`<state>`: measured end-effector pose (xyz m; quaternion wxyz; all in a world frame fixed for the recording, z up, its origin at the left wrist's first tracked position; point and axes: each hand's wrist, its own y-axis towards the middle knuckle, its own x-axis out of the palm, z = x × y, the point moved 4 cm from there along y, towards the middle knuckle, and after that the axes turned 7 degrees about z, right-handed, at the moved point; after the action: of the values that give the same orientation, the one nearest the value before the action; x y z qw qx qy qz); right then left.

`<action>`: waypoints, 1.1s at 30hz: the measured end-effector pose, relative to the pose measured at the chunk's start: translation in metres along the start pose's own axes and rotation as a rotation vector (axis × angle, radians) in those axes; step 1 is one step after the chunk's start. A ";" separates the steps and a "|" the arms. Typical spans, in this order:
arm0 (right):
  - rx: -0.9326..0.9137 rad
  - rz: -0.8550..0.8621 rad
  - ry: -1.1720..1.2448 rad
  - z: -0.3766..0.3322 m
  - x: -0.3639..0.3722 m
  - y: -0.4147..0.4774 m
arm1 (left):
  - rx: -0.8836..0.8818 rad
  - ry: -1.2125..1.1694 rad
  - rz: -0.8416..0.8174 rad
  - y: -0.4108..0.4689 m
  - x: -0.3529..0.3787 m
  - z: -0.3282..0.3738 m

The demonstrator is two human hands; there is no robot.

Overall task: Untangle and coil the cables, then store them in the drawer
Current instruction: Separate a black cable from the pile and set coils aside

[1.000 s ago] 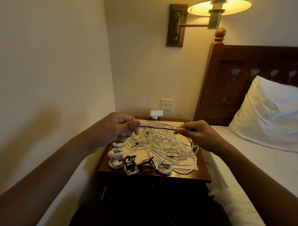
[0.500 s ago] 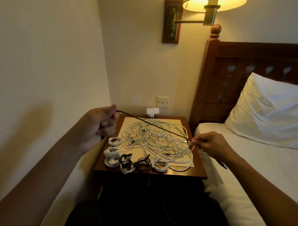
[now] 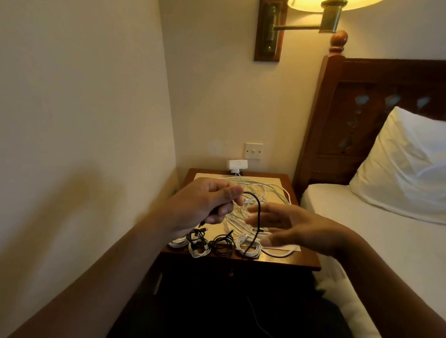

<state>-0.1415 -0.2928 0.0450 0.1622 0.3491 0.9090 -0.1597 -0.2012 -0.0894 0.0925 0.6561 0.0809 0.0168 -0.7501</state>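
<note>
- Left hand [image 3: 203, 206]: raised over the tabletop's [image 3: 302, 262] left half, fingers curled, thumb and forefinger pinching one end of the black cable [image 3: 258, 213]. A short tail pokes out below the palm.
- Coils along the front edge: three white coils [image 3: 178, 242] and two black coils [image 3: 223, 244] counted. The left hand covers the row's far-left end, so more may be hidden.
- Black cable, one: arcs right from the left fingertips, then hangs close to vertical, long axis top to bottom. Its lower end passes the front edge and is lost against the dark.
- Loose tangle [image 3: 269, 192] of white cables, one heap behind the hands on a pale mat; strands too crossed to count.
- Right hand [image 3: 295, 228]: blurred, fingers spread and straight, holding nothing. It sits just right of the hanging run, which crosses in front of its fingertips.
- Judgement: the right hand is nearer the free length and would need to catch it low and carry it leftward to the left hand's pinch for the first loop.
- Drawer [image 3: 231, 272]: below the tabletop, in shadow; cannot tell whether it is ajar.
</note>
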 end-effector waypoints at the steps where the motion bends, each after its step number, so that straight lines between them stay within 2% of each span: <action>1: -0.053 0.043 0.070 -0.011 0.005 0.002 | -0.009 0.011 0.020 0.004 0.002 -0.004; 4: -0.180 0.260 0.015 -0.034 0.004 0.011 | -0.042 0.055 0.071 0.006 -0.006 -0.012; 7: -0.285 0.491 -0.121 -0.035 -0.009 0.018 | -0.146 0.105 -0.044 -0.004 -0.013 -0.021; 9: -0.310 0.573 -0.204 -0.028 -0.010 0.023 | -0.205 0.043 -0.097 -0.010 -0.014 -0.024; 12: -0.316 0.691 -0.158 -0.014 -0.011 0.026 | -0.205 -0.049 -0.070 -0.014 -0.018 -0.021; 14: -0.299 0.684 -0.152 -0.006 -0.009 0.028 | -0.128 -0.213 -0.042 -0.017 -0.018 -0.017; 18: -0.204 0.514 -0.090 0.007 0.016 0.033 | 0.056 -0.536 0.065 -0.011 -0.020 -0.001; 21: -0.163 0.397 -0.251 0.007 0.047 0.022 | 0.154 -0.674 0.187 0.001 -0.030 0.006; 23: -0.216 0.300 -0.376 -0.006 0.067 0.008 | 0.197 -0.560 0.277 0.008 -0.032 0.001; 25: -0.297 0.249 -0.459 -0.033 0.076 -0.007 | 0.210 -0.293 0.332 0.010 -0.027 -0.010; 27: -0.375 0.301 -0.521 -0.062 0.071 -0.018 | 0.201 -0.036 0.315 0.008 -0.022 -0.024; 29: -0.443 0.457 -0.544 -0.086 0.053 -0.024 | 0.182 0.097 0.200 0.005 -0.015 -0.035; 31: -0.483 0.620 -0.507 -0.097 0.027 -0.021 | 0.129 0.027 0.060 -0.001 -0.007 -0.043; 33: -0.475 0.707 -0.466 -0.093 0.006 -0.009 | 0.037 -0.182 -0.015 -0.009 -0.003 -0.049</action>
<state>-0.1687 -0.2582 0.1273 0.4809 0.5447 0.6857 0.0431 -0.2052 -0.0784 0.0434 0.6476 0.0242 -0.0561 -0.7595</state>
